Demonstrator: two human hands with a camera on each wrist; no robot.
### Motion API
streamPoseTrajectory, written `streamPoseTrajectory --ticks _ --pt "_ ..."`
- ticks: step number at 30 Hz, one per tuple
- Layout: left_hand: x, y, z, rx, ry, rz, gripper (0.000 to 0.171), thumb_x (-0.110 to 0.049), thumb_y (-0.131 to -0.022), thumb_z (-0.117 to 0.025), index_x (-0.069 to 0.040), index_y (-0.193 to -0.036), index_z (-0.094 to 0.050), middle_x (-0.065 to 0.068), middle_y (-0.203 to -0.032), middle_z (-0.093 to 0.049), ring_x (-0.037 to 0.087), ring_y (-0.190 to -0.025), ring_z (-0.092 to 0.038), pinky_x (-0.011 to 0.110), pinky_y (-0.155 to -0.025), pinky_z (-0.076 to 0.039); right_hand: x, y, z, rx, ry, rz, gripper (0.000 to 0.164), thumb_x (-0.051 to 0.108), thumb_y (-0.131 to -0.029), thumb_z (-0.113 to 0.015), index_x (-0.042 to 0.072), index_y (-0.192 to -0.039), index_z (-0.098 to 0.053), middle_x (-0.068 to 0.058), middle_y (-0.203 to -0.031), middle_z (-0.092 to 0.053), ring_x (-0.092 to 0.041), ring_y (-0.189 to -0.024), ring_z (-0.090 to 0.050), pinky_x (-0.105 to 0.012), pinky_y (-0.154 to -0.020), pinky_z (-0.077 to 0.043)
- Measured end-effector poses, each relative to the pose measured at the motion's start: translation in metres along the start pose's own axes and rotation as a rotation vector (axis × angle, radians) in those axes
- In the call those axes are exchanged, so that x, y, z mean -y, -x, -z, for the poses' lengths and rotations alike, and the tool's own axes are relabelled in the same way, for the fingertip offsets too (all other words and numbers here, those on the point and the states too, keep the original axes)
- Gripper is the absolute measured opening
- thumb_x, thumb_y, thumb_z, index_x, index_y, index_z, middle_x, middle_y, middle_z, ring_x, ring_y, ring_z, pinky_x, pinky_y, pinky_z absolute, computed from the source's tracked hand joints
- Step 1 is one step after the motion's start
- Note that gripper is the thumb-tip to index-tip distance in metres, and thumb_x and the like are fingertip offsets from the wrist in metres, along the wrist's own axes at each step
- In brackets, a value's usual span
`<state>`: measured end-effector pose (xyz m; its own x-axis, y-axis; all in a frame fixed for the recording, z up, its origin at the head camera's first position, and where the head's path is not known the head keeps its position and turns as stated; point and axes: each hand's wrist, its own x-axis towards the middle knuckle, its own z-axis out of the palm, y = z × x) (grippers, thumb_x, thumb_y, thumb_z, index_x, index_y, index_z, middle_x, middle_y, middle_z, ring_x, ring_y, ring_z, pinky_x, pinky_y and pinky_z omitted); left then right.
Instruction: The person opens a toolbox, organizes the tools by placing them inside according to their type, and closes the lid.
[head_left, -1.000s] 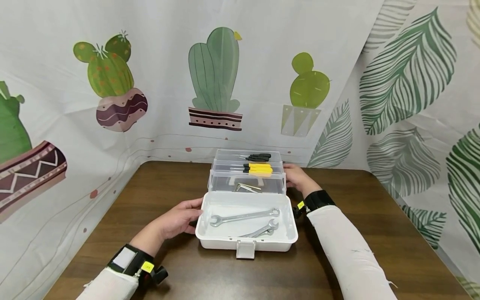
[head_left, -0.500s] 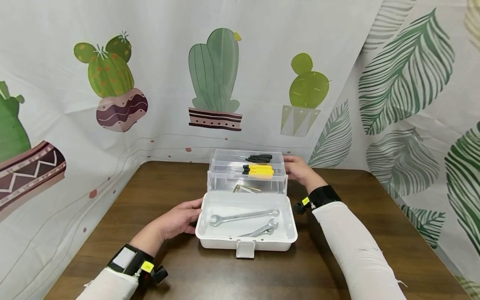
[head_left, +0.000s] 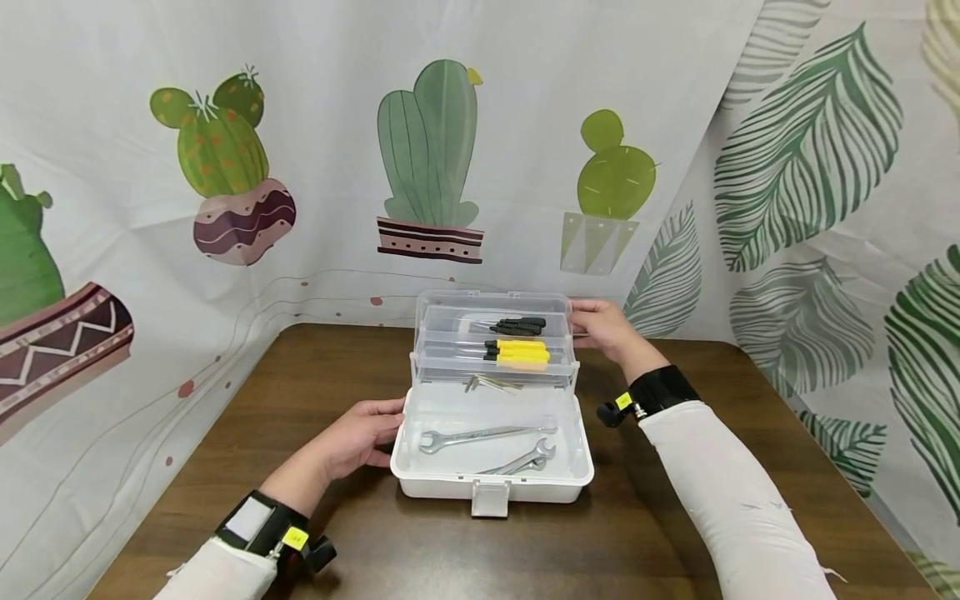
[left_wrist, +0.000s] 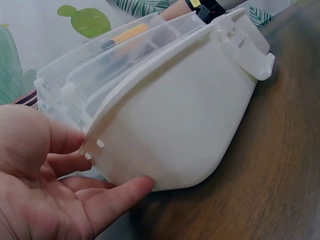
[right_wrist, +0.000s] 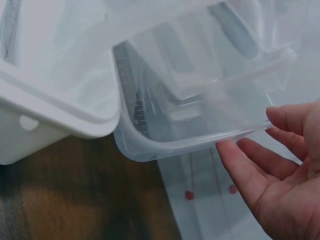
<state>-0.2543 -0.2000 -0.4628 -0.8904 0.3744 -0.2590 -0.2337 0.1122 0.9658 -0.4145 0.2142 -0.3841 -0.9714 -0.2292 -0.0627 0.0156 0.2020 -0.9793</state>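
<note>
A white toolbox (head_left: 491, 489) stands on the table with its clear lid (head_left: 480, 297) swung back and partly raised. My left hand (head_left: 367, 433) holds the toolbox at its left rear corner; in the left wrist view the thumb (left_wrist: 127, 192) lies against the side wall. My right hand (head_left: 603, 325) holds the right edge of the lid, seen closely in the right wrist view. Silver wrenches (head_left: 480, 435) lie in the white base. Clear stepped trays carry yellow-handled screwdrivers (head_left: 521, 352), black-handled tools (head_left: 521, 326) and hex keys (head_left: 491, 384).
The brown wooden table (head_left: 600, 542) extends on both sides of the toolbox. A white latch (head_left: 490, 500) hangs at the front. Behind the table hangs a cloth (head_left: 322, 167) printed with cacti and leaves.
My right hand has moved up and slightly right with the lid, whose far edge now shows above the trays. The trays have swung a little nearer. The left hand stays at the toolbox.
</note>
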Motion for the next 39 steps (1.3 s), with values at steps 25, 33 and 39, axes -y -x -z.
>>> streamPoseTrajectory --ticks 25,33,39 --pt "-0.009 0.003 -0.020 -0.179 0.039 0.048 0.053 -0.024 -0.108 -0.051 -0.011 -0.158 -0.041 0.018 -0.141 -0.064 0.024 -0.120 -0.067 0.049 -0.082 -0.060 0.029 0.053 -0.018 -0.245 -0.133 0.018 0.057 0.043 -0.103 -0.059 0.002 -0.142 -0.060 -0.004 -0.113 -0.064 -0.010 -0.089 -0.070 -0.036 -0.085 -0.063" --pt "-0.010 0.004 -0.021 -0.140 0.073 0.049 0.052 -0.035 -0.110 -0.043 -0.007 -0.153 -0.047 0.019 -0.139 -0.065 0.023 -0.116 -0.069 0.046 -0.083 -0.060 0.032 0.062 -0.018 -0.195 -0.216 -0.075 0.061 0.045 -0.102 -0.061 0.003 -0.146 -0.056 -0.009 -0.117 -0.074 -0.018 -0.103 -0.072 -0.026 -0.084 -0.061" --pt "-0.013 0.003 -0.019 -0.111 0.082 0.040 0.067 -0.052 -0.110 -0.030 -0.001 -0.152 -0.044 0.024 -0.145 -0.059 0.025 -0.116 -0.069 0.043 -0.086 -0.059 0.036 0.069 -0.016 -0.117 -0.207 -0.080 0.069 0.046 -0.103 -0.058 0.004 -0.156 -0.042 -0.024 -0.157 -0.047 -0.029 -0.137 -0.057 -0.039 -0.112 -0.049"
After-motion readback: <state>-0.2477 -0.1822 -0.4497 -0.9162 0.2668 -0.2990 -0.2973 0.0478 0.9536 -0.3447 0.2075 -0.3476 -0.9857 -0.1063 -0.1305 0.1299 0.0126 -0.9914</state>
